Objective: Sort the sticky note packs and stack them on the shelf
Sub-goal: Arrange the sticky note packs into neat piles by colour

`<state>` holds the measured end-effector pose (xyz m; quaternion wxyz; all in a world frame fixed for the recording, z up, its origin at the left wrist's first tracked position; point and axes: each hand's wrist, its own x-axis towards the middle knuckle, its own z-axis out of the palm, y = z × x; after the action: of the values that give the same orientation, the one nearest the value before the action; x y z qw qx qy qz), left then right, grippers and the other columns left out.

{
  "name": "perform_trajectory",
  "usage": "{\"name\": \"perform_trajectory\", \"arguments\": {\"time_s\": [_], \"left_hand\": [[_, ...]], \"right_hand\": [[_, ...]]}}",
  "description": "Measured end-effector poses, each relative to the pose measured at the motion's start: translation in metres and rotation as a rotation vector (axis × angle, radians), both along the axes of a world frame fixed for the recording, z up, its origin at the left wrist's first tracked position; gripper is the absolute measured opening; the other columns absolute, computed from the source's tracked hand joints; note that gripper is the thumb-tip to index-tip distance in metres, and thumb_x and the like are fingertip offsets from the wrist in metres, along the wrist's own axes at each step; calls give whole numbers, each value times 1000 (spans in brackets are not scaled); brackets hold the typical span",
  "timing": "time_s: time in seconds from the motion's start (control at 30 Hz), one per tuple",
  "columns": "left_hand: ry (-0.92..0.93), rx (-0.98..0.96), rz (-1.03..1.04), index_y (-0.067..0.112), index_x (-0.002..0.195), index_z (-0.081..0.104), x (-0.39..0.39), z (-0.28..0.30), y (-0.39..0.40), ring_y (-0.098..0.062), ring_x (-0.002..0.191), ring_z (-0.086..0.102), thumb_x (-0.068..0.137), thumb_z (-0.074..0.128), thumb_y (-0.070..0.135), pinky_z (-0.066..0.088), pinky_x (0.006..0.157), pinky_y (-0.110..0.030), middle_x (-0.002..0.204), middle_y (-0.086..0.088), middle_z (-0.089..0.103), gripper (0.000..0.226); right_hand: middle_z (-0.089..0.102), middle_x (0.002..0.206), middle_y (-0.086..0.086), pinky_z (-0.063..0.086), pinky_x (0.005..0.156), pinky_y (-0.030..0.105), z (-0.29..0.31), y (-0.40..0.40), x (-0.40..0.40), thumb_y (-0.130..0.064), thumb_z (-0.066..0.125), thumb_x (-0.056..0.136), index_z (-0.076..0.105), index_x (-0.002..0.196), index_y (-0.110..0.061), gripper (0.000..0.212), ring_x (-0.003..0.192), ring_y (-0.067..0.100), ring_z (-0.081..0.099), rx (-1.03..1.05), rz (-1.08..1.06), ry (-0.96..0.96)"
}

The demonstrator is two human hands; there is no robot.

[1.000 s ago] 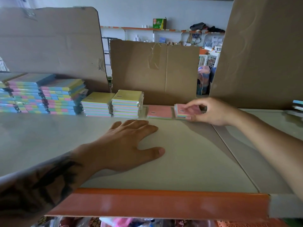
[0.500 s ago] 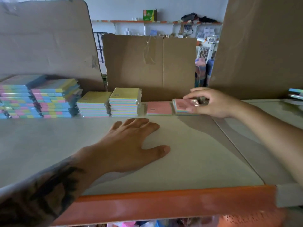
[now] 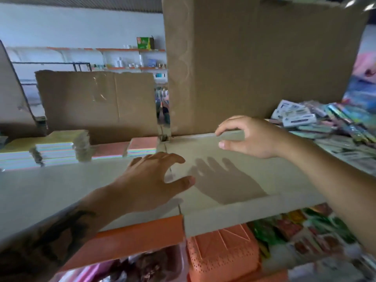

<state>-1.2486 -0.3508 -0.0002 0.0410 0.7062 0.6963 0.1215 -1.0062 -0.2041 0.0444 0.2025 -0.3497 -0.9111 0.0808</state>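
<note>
On the shelf, sticky note packs; labels blurred.

I can read nothing here; the white packets at the right carry dark print, too blurred to make out; the green box on the far wall shelf shows a red mark, illegible.

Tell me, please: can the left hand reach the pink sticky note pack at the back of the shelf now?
Probably yes. The left hand hovers open above the shelf, and the pink sticky note pack lies just behind its fingertips with nothing between them.
</note>
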Motion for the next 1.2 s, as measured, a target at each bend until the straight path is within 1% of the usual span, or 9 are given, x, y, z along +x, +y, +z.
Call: {"name": "perform_trajectory", "arguments": {"time_s": [0.07,0.2,0.33,0.5,0.73,0.9,0.97,1.1,1.2], "left_hand": [[-24,-12,-17,49,143,41,41,1,20,-11,137,43,78,35,89,33,113,-38,153,21,43,76],[-3,-10,-68,51,141,40,116,7,64,-12,133,47,79,35,89,36,112,-40,150,18,47,72],[-9,12,-95,48,141,43,175,5,108,-14,130,52,83,41,86,40,110,-43,149,14,49,68],[59,16,-125,44,152,34,229,-4,152,-17,142,42,87,41,82,36,115,-46,160,11,38,75],[117,68,-89,46,151,35,251,-12,190,-22,141,44,91,42,77,40,111,-48,160,12,38,68],[100,150,47,38,115,57,266,-11,211,-29,113,61,86,40,82,50,91,-42,130,2,58,55],[104,193,102,33,108,57,275,-9,216,-34,107,63,87,44,80,50,86,-42,126,-3,58,53],[101,194,125,30,109,54,279,-6,221,-37,106,61,86,54,63,45,79,-41,124,-7,55,40],[38,188,119,29,99,55,272,0,215,-33,94,59,81,60,59,47,75,-38,116,-5,54,35]], "right_hand": [[60,125,-20,38,112,46,-3,11,46,-58,67,87,68,111,-45,27,120,6,57,22,-45,-17],[60,139,-15,38,113,36,-2,34,133,-46,71,90,69,111,-43,22,132,5,52,12,-100,-20],[68,121,-19,46,104,37,0,50,206,-45,71,89,72,107,-40,18,115,5,60,29,-165,-8],[66,120,-22,49,99,38,-9,56,266,-56,70,87,71,105,-44,22,115,1,59,-9,-208,-55],[56,117,-18,52,91,40,-33,49,282,-73,64,74,67,106,-39,47,105,8,56,-22,-270,-86],[53,112,-16,54,86,42,-35,47,275,-78,58,57,65,100,-39,59,99,10,56,-29,-299,-46],[52,111,-17,54,85,42,-34,47,272,-76,57,55,63,99,-39,57,98,10,55,-28,-303,-67],[52,112,-15,52,84,39,-35,49,269,-57,71,73,63,99,-37,34,99,12,55,4,-281,-72],[52,111,-14,53,83,40,-36,50,262,-66,62,63,63,98,-37,46,98,12,54,19,-258,-43]]}}
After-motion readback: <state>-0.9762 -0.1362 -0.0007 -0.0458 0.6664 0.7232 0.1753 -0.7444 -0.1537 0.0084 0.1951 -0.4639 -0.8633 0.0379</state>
